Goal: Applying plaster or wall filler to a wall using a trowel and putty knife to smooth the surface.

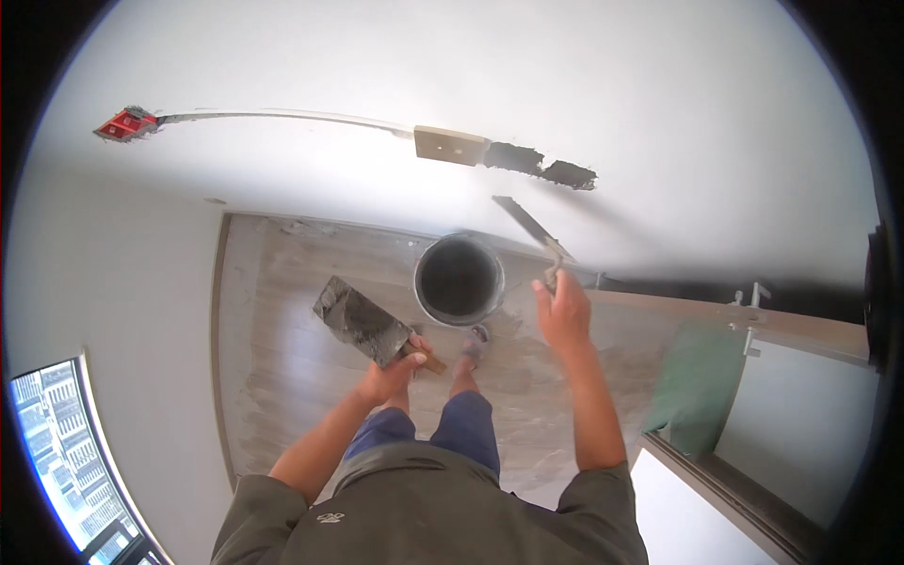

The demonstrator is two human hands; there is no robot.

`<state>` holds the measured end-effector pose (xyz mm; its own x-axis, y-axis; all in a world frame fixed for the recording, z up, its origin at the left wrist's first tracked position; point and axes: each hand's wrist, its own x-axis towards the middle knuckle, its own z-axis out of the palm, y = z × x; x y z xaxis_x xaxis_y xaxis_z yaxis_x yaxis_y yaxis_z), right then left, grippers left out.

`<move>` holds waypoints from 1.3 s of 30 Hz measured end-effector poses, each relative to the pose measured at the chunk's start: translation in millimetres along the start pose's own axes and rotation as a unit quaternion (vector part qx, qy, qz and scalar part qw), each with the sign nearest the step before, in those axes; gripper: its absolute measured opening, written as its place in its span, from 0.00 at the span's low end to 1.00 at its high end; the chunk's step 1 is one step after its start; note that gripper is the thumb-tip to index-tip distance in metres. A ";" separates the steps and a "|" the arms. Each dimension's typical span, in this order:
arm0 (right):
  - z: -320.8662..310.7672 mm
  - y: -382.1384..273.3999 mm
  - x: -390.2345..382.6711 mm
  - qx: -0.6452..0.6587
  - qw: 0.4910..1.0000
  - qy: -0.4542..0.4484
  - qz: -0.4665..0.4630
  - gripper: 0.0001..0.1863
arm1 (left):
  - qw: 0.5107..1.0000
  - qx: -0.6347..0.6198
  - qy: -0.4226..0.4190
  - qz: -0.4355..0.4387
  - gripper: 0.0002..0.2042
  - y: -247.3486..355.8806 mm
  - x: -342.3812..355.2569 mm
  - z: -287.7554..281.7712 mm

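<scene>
My left hand [388, 377] is closed round the wooden handle of a mortar hawk [363, 325], whose rectangular board is covered with grey mortar. My right hand [565, 315] grips the handle of a plastering trowel [524, 220]; its long, narrow blade appears nearly edge-on and points up toward the wall. Above the blade, two dark patches of wet mortar [514, 157] lie beside a beige switch plate [448, 146]. Between my hands, a round bucket [423, 306] stands on the floor near the wall, its inside dark.
A thin groove [282, 114] runs along the white wall to a red electrical box [128, 123] at far left. My feet are just below the bucket on the dusty floor [282, 377]. Cabinet panels [800, 405] and a green sheet [695, 381] stand at right; a window [71, 452] is at lower left.
</scene>
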<state>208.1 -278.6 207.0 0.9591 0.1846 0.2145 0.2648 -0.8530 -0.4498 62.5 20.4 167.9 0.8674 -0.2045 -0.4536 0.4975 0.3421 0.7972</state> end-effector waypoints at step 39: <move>-198.9 -186.4 141.1 -0.416 0.843 -0.334 -0.072 0.10 | 0.995 -0.086 -0.001 0.054 0.11 -15.3 20.1 26.4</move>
<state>274.1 -190.7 493.6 0.8384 0.3126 -0.4465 0.4889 -0.7934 0.3625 72.1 -13.2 157.1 0.9159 -0.1604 -0.3679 0.3957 0.5143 0.7609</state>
